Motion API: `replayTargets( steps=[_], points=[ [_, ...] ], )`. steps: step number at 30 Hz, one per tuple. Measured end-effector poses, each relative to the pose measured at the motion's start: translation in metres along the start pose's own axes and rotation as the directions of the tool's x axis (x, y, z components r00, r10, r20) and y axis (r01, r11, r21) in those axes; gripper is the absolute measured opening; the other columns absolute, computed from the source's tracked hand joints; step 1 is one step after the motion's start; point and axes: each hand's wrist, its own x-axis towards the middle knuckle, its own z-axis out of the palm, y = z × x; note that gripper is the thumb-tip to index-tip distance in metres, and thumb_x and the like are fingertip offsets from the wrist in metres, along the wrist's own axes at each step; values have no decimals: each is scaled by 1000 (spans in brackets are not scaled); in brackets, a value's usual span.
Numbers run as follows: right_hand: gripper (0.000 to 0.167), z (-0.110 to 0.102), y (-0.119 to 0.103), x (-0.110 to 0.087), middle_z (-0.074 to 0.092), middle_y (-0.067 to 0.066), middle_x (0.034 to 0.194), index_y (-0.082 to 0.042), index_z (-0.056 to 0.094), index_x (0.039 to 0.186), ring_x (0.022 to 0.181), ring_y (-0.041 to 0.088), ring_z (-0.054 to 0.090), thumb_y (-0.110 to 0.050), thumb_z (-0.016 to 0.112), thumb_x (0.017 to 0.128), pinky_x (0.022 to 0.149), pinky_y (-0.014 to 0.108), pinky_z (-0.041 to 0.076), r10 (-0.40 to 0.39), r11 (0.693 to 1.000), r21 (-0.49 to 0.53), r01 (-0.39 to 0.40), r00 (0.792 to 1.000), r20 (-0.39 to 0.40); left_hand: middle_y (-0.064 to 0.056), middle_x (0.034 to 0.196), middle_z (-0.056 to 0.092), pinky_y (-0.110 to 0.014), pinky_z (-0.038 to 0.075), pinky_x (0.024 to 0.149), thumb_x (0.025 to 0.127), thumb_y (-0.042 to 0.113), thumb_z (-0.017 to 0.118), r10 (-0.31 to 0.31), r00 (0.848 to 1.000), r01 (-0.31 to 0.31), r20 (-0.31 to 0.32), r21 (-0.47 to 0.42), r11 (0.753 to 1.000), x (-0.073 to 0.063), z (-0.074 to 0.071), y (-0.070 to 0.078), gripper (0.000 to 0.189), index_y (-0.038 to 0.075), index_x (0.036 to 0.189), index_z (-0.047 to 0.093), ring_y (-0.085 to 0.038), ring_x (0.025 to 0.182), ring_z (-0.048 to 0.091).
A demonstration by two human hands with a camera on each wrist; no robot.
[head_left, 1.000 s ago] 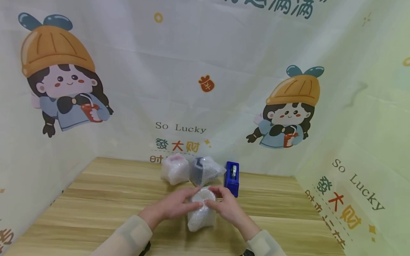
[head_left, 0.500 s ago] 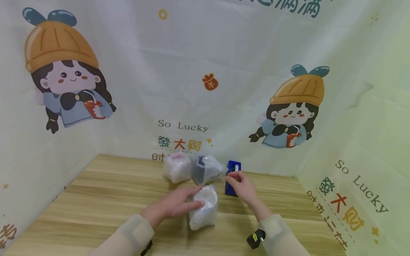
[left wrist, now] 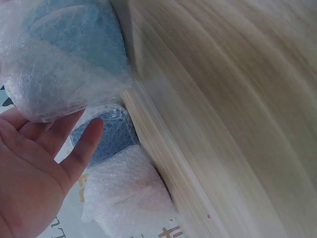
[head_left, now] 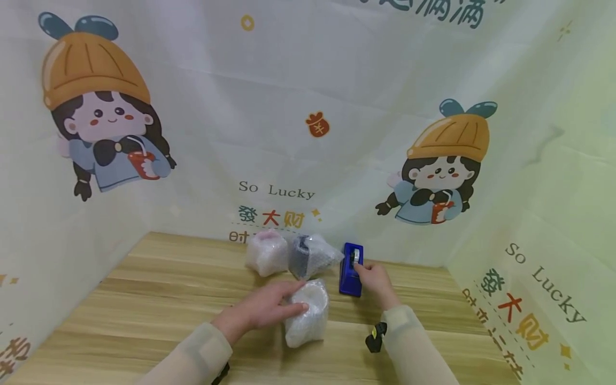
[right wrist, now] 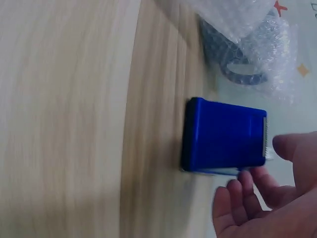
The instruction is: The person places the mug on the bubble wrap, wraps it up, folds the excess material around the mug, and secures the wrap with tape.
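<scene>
My left hand [head_left: 264,305] holds a bubble-wrapped bundle [head_left: 310,323] standing near the middle of the table, thumb on the near side and fingers at the far side. Something round and light blue shows through its wrap [left wrist: 79,44] in the left wrist view; its kind is unclear. My right hand [head_left: 377,280] is at the blue tape dispenser [head_left: 351,283], which has a tape roll [head_left: 355,256] in it. In the right wrist view, the thumb [right wrist: 284,147] and fingers stand apart around the dispenser's toothed cutter end [right wrist: 265,136], where a short tape end shows.
Behind the held bundle stand two more wrapped bundles, one pinkish white [head_left: 267,254] and one dark blue [head_left: 308,256] with a loop like a mug handle showing. A printed cloth backdrop [head_left: 269,133] encloses the wooden table [head_left: 183,289] at back and sides.
My right hand has left the wrapped bundle and moved right to the tape dispenser's cutter end. The left hand has stayed on the bundle.
</scene>
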Motion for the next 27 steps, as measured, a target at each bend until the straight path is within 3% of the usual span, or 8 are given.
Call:
replayTargets(
  steps=[2, 4, 6, 8, 11, 18, 23, 27],
  points=[
    [37, 4, 4, 3, 71, 12, 100, 1, 73, 95, 95, 25, 60, -29, 59, 110, 84, 37, 53, 36, 998, 55, -36, 999, -15, -20, 166, 54, -64, 41, 127, 106, 56, 64, -1, 1000, 1, 0, 0, 1000, 0, 1, 0, 77, 12, 167, 46, -44, 151, 53],
    [39, 8, 5, 5, 75, 22, 122, 6, 77, 112, 113, 31, 65, -28, 59, 110, 102, 47, 57, 73, 989, 131, -71, 997, -15, -19, 166, 54, -64, 41, 126, 107, 56, 64, -4, 1000, 4, 0, -3, 1000, 0, 2, 0, 76, 13, 167, 46, -43, 151, 54],
    [44, 10, 5, 6, 69, 29, 142, 10, 73, 129, 134, 40, 62, -27, 59, 109, 119, 56, 50, 115, 973, 201, -113, 993, 2, -18, 166, 54, -64, 41, 127, 107, 55, 63, -12, 1000, 12, 2, -9, 1000, 1, 2, -1, 75, 15, 168, 45, -43, 151, 53],
    [49, 10, 5, 6, 60, 33, 153, 12, 66, 140, 146, 46, 54, -25, 60, 109, 128, 60, 41, 157, 954, 255, -157, 987, 21, -18, 167, 52, -64, 40, 127, 107, 56, 63, -18, 1000, 18, 3, -15, 1000, 1, 2, -1, 75, 16, 168, 45, -43, 152, 52],
    [51, 9, 2, 5, 56, 36, 156, 16, 62, 142, 150, 50, 49, -21, 61, 107, 130, 61, 38, 177, 950, 258, -174, 984, 12, -18, 169, 51, -65, 39, 128, 107, 56, 63, -28, 1000, 28, 6, -23, 999, 0, 3, -3, 75, 17, 168, 45, -43, 154, 51],
    [47, 2, -11, 4, 59, 35, 152, 18, 64, 136, 146, 48, 54, -17, 63, 106, 126, 58, 44, 181, 973, 148, -179, 983, -2, -17, 169, 51, -64, 39, 128, 107, 56, 63, -19, 1000, 19, 6, -30, 999, 1, 3, -4, 75, 16, 168, 46, -42, 154, 51],
    [39, -7, -20, 4, 71, 27, 143, 14, 66, 133, 147, 49, 54, -16, 55, 110, 115, 60, 51, 138, 966, 201, -160, 983, 119, -18, 168, 52, -64, 39, 128, 107, 56, 63, -16, 1000, 16, 6, -32, 999, 0, 4, -4, 75, 15, 168, 45, -42, 154, 51],
    [45, -15, -28, 2, 59, 35, 154, 16, 58, 140, 148, 50, 53, -15, 53, 108, 112, 61, 52, 94, 965, 222, -140, 974, 206, -17, 168, 52, -64, 39, 128, 107, 56, 62, -21, 1000, 22, 6, -31, 999, 0, 4, -4, 74, 17, 168, 46, -42, 154, 51]
  ],
)
